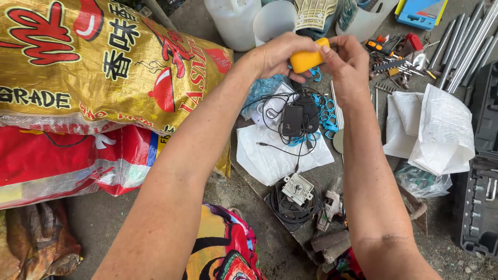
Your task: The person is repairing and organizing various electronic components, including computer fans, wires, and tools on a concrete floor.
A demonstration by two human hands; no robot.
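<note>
- Holding a small orange block (308, 59) between them, the left hand (277, 54) and the right hand (348, 65) meet above the clutter, seen from the head camera.
- Left fingers are closed round the block's left end; right fingers pinch its right end, thumb on top.
- Directly below lie black adapters (300, 119) in a tangle of thin black wire, with blue plastic rings (326, 116) beside them, all on a white sheet (270, 158) spread on the concrete floor (254, 249).
- Nearer the person sits a small metal motor part (296, 189) on a black coil.
- Toward the floor's far right corner lie metal rods (464, 44) and loose screwdriver bits (397, 67); folded white bags (430, 129) sit just nearer.
- Along the left side are a gold sack (98, 62) and a red sack (62, 161).
- Judged risk: the block is held only at its ends, so a slip could drop it into the wire tangle or scatter the rings.
</note>
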